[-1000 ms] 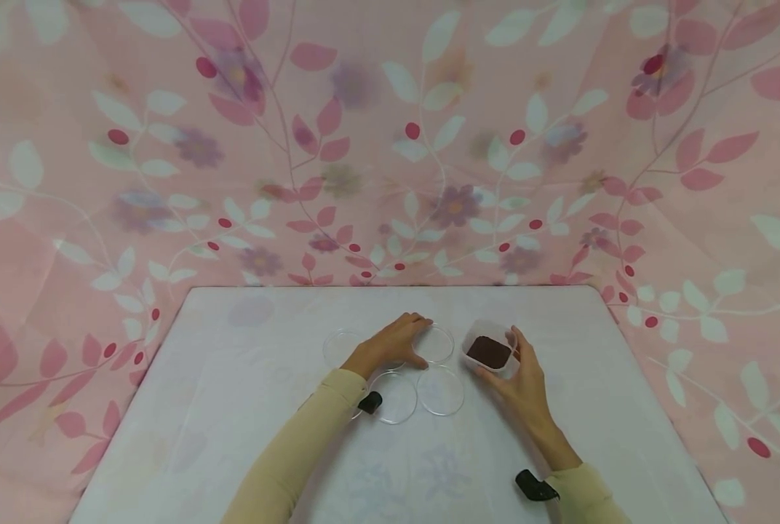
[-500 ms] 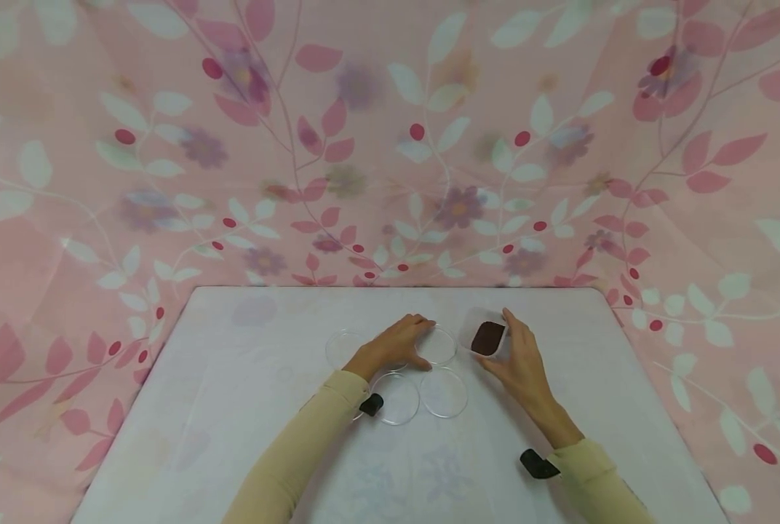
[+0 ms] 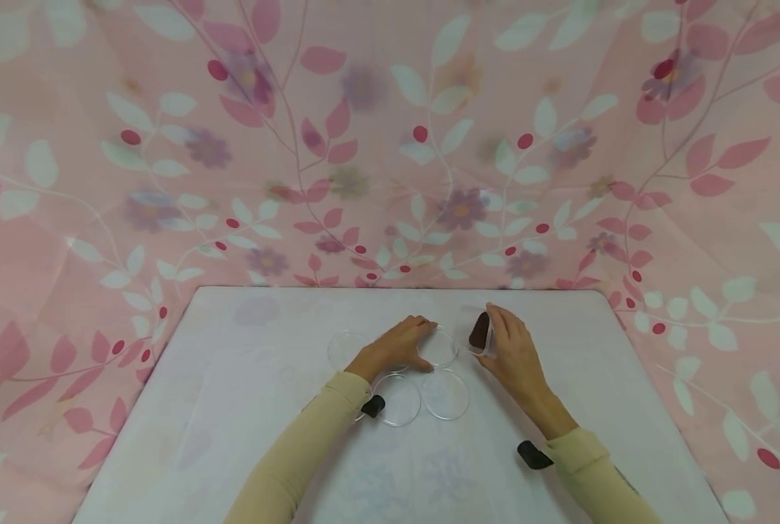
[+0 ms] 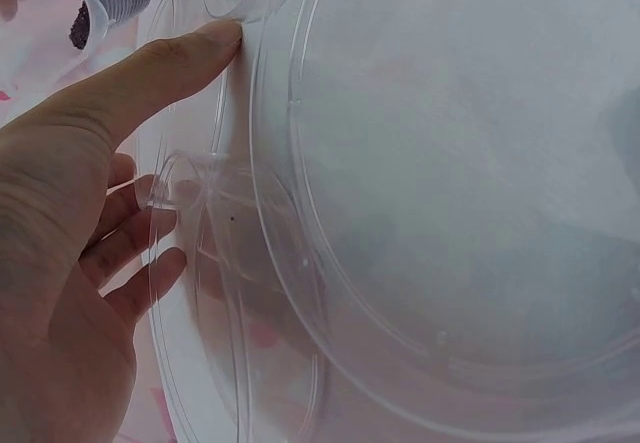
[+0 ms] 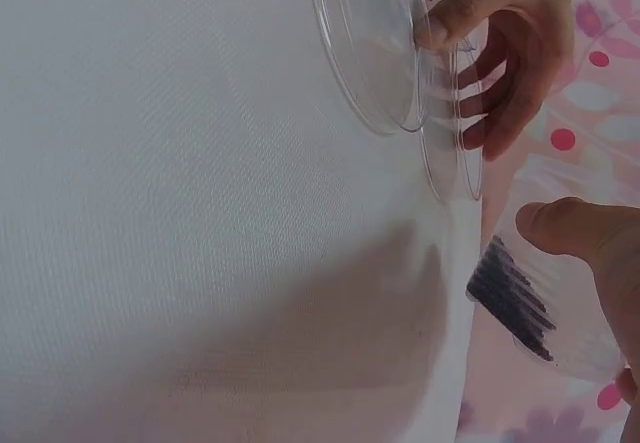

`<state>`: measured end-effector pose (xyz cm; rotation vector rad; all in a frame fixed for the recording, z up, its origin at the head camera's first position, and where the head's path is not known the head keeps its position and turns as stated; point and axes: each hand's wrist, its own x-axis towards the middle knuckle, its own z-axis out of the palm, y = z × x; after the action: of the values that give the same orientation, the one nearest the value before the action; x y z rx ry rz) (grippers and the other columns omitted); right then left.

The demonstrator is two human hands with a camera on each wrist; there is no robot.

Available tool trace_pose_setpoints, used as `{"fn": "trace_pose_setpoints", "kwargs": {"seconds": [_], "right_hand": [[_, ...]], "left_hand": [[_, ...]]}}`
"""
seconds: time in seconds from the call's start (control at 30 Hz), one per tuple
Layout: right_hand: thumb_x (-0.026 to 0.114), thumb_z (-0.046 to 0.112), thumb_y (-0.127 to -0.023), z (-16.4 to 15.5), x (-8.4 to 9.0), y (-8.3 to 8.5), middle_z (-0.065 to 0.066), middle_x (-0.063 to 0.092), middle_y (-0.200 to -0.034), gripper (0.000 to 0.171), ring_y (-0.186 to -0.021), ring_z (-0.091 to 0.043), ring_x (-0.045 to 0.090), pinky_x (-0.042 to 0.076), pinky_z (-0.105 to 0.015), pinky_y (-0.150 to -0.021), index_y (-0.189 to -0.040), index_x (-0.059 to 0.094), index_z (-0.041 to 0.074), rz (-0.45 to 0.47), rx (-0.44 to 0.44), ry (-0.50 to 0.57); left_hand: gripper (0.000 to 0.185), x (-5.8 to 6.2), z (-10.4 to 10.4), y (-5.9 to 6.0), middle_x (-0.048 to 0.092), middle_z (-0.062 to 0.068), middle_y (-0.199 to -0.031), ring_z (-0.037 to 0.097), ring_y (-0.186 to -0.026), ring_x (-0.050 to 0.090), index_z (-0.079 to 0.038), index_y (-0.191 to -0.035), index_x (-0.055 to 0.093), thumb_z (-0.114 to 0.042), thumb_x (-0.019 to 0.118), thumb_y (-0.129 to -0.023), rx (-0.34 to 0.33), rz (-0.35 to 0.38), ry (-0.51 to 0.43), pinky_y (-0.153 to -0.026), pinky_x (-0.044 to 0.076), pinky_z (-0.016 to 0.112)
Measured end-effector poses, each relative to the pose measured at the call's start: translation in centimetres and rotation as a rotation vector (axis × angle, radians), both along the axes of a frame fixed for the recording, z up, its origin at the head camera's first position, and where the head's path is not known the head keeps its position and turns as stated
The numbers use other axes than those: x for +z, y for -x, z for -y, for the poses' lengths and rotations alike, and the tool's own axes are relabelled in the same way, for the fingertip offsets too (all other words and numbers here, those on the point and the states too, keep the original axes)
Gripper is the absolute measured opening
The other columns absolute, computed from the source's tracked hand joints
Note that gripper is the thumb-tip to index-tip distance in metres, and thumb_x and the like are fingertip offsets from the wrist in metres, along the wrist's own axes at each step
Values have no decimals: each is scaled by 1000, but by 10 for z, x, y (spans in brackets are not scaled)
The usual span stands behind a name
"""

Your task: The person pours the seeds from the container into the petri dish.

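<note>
Several clear petri dishes lie on the white table. My left hand holds the back right petri dish at its left rim, thumb on the near side and fingers curled on the far side. My right hand grips a small clear container of dark brown matter, lifted and tipped steeply to the left just beside that dish. In the right wrist view the container sits under my thumb, with the left hand beyond it.
Other dishes lie at the back left, front left and front right. A pink flowered cloth hangs behind and at both sides of the table. Black wrist devices sit at my sleeves.
My right hand has raised the container off the table, carried it left and tipped it from upright onto its side toward the back right dish. The left hand has stayed in place.
</note>
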<state>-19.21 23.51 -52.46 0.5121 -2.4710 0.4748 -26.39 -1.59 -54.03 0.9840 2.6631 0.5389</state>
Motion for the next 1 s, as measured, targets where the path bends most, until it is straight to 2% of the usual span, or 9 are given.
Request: {"fn": "trace_pose_setpoints", "kwargs": {"seconds": [0.27,0.8,1.0], "right_hand": [[97,9,-47,4,0,4,-20,51,-138,113,-127,-37,48,41,-49,-106,-145,42,-2,-63,11,-98],[93,4,-50,9,1,8,-21,50,-138,108,-128,-38,47,42,-49,-107,-145,41,0,-71,2,-193],[96,8,-50,12,4,9,-21,50,-139,112,-128,-38,47,43,-49,-107,-147,40,1,-75,2,-234]], "left_hand": [[88,1,0,-1,49,2,-143,18,-131,46,-16,-148,44,-47,83,-75,-2,-6,0,-115,38,34],[88,0,0,-1,49,1,-144,18,-132,45,-18,-148,43,-46,83,-75,4,4,1,-115,38,35],[89,-1,0,0,49,1,-144,17,-132,45,-17,-148,44,-48,83,-74,-2,-14,9,-115,38,34]]}}
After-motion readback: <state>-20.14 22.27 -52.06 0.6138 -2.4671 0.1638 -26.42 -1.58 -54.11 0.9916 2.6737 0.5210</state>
